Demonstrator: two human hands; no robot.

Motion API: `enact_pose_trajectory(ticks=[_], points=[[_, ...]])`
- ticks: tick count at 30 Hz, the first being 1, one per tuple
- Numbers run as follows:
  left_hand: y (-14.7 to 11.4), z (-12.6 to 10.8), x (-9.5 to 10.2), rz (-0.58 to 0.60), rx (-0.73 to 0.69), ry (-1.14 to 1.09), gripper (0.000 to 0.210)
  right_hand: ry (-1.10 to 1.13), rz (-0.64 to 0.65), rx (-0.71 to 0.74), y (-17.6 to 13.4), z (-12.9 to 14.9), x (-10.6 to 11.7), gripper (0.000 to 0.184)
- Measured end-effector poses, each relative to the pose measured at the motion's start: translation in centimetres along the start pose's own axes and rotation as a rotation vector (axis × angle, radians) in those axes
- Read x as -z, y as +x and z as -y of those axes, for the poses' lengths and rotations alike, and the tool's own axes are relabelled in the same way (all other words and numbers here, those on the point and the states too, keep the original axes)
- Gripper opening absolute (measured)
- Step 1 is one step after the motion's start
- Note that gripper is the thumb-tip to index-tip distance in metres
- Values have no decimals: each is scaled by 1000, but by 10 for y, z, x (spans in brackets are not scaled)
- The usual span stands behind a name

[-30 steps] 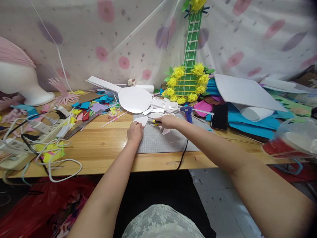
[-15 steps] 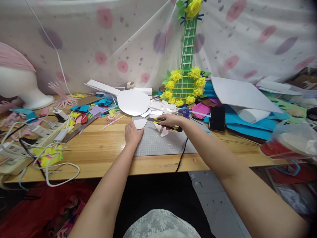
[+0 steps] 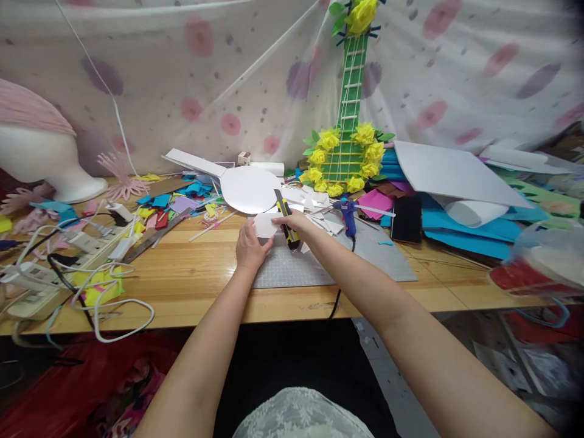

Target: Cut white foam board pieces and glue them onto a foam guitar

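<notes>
My left hand grips the left edge of a small white foam board piece, lifted at a tilt over the grey cutting mat. A yellow and black utility knife is in my right hand, its tip pointing away from me. The fingers of that hand also meet the right edge of the white piece. Just behind lies a white round board with a long white neck. White offcuts are scattered to the right of the knife.
A blue glue gun with a black cord rests on the mat's right side, near a black phone. A green guitar shape with yellow flowers stands behind. Cables and a power strip crowd the left; a plastic tub stands right.
My right hand has come left to the white piece, and the knife has swung from lying sideways to pointing away. The white piece is now raised between both hands.
</notes>
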State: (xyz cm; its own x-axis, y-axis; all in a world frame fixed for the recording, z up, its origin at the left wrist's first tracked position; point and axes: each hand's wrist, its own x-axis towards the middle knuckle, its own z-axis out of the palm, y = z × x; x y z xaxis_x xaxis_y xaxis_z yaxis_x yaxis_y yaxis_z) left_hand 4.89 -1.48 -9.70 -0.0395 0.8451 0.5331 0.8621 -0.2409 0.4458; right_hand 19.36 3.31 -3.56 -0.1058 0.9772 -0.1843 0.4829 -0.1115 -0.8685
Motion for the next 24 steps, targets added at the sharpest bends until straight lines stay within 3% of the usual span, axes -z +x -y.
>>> enact_pose_trajectory(ticks=[4, 7, 10, 14, 18, 21, 24], points=[[1, -3, -3, 66, 112, 68, 63, -262, -162, 158, -1, 8, -5, 38], [1, -5, -2, 59, 131, 103, 61, -386, -187, 186, 0, 13, -5, 42], [0, -6, 0, 48, 101, 140, 60, -360, -213, 152, 9, 14, 7, 45], [0, -7, 2, 89, 65, 184, 54, -360, -378, 84, 26, 18, 43, 55], [1, -11, 5, 122, 104, 248, 53, -442, -518, -114, 34, 22, 71, 76], [1, -14, 7, 101, 102, 268, 50, -461, -495, -133, 30, 22, 72, 68], [-1, -12, 8, 135, 6, 218, 32, -531, -293, -16, 19, 18, 53, 48]])
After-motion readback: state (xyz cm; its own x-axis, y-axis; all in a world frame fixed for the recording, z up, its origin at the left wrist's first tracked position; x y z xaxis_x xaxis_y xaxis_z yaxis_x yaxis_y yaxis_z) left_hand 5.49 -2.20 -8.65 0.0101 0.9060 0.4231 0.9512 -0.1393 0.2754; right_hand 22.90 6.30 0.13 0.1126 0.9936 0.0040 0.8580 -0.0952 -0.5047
